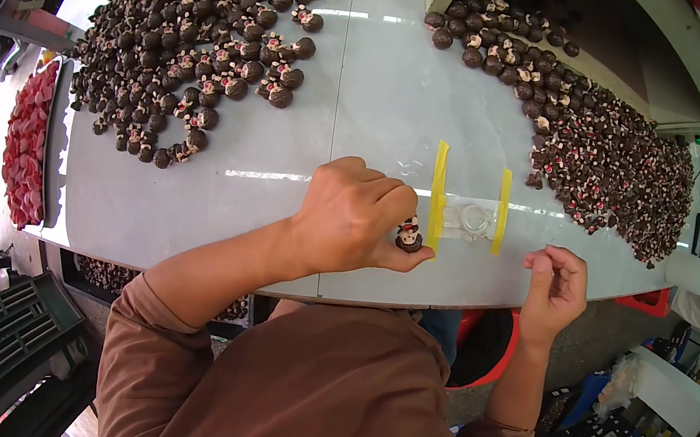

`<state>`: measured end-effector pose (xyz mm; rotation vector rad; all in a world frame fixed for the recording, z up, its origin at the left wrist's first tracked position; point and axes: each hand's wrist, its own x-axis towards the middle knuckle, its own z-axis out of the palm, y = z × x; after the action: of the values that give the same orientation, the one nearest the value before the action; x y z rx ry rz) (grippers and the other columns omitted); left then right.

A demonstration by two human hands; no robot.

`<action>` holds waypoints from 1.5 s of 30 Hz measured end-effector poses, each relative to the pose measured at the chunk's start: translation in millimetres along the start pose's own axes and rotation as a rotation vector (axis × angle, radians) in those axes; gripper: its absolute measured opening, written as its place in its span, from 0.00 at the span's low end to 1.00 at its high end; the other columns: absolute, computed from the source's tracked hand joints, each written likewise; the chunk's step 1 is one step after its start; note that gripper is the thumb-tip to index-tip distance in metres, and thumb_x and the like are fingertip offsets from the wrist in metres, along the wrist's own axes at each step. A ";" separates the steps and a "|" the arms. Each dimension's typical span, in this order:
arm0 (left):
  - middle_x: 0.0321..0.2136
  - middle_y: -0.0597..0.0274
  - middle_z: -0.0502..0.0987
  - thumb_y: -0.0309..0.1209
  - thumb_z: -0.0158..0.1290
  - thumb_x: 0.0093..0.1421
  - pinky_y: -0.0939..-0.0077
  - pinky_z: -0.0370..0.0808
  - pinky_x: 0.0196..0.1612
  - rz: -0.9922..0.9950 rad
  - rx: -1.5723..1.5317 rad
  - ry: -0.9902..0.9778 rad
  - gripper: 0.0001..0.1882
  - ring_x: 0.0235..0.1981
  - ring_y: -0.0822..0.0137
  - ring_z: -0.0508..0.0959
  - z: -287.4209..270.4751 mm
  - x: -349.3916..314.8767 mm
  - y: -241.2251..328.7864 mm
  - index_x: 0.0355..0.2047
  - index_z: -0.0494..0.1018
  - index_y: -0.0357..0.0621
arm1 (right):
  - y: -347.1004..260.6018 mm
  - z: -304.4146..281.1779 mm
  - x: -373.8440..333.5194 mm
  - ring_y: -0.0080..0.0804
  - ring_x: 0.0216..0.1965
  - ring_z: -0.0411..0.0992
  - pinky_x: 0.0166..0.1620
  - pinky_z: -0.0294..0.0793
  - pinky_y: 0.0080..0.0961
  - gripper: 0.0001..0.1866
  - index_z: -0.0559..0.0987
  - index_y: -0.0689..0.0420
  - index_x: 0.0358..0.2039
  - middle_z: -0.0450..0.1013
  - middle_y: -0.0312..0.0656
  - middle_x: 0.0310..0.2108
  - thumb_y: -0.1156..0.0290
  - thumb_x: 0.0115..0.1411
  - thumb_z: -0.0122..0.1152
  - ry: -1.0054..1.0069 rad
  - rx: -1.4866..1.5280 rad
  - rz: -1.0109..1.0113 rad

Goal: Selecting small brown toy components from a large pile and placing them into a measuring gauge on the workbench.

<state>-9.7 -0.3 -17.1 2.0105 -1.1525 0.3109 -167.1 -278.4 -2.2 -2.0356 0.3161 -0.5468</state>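
Pale grey and glossy, the desk (pixel 280 209) runs across the view, its near edge curving just above the person's brown sleeves. At the far left, beyond the desk's edge, a tray of red pieces (pixel 28 142) stands on its own. On the desk's left half a wide heap of dark brown figures (pixel 205 37) spreads toward the far rim, and below it a broad bare stretch lies open down to the near edge. A seam in the desk top runs from far to near, close to the middle. The left hand (pixel 355 217) reaches in from the lower left, forearm crossing the near edge, knuckles up and fingers curled together, thumb and fingertips pinching a small figure (pixel 408 236) that sits on the desk. The figure is round and dark brown with a pale face patch and a spot of red, upright, touching the nearer of two yellow tape strips (pixel 437 197). Between the strips lies a clear plastic piece (pixel 470 220). The right hand (pixel 557 283) hovers over the near edge, apart from the desk, fingers loosely curled, holding nothing visible. A second heap of figures (pixel 593 145) fills the right.
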 end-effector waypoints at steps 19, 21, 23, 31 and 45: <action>0.14 0.64 0.71 0.38 0.79 0.36 0.65 0.68 0.22 -0.164 0.391 0.176 0.23 0.16 0.59 0.72 -47.5 17.8 -32.4 0.21 0.72 0.47 | 7.4 42.8 81.2 0.40 0.26 0.78 0.29 0.75 0.37 0.11 0.83 0.58 0.37 0.79 0.42 0.27 0.64 0.64 0.70 0.076 -0.682 -0.237; 0.14 0.65 0.72 0.40 0.78 0.37 0.66 0.69 0.23 -0.173 0.508 0.228 0.23 0.16 0.60 0.73 -65.2 15.5 -44.6 0.21 0.72 0.47 | 8.9 48.0 87.2 0.46 0.28 0.79 0.31 0.77 0.42 0.14 0.81 0.58 0.34 0.80 0.43 0.28 0.59 0.64 0.70 0.056 -0.830 -0.206; 0.14 0.66 0.72 0.41 0.78 0.38 0.65 0.70 0.24 -0.252 0.558 0.287 0.24 0.17 0.62 0.74 -86.6 10.5 -62.6 0.21 0.72 0.49 | 10.6 43.4 84.2 0.48 0.31 0.80 0.34 0.78 0.44 0.14 0.81 0.58 0.35 0.80 0.44 0.31 0.59 0.64 0.68 0.040 -0.863 -0.179; 0.34 0.52 0.84 0.63 0.61 0.60 0.53 0.75 0.42 -0.959 0.931 0.290 0.35 0.39 0.50 0.84 -210.3 -6.1 -140.7 0.46 0.81 0.41 | 12.7 28.1 66.8 0.51 0.40 0.78 0.42 0.77 0.44 0.09 0.80 0.61 0.42 0.75 0.48 0.40 0.73 0.61 0.67 -0.088 -0.683 -0.145; 0.41 0.54 0.82 0.50 0.60 0.66 0.57 0.78 0.47 -0.641 0.863 0.371 0.24 0.44 0.52 0.83 -161.9 59.6 -144.0 0.50 0.80 0.44 | 25.1 8.4 41.7 0.21 0.35 0.74 0.39 0.74 0.19 0.14 0.82 0.61 0.45 0.72 0.35 0.41 0.84 0.58 0.70 -0.161 -0.035 0.028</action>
<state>166.9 121.5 50.0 2.7505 -0.0682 0.9013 -126.8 -302.7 -17.1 -2.0916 0.2585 -0.3597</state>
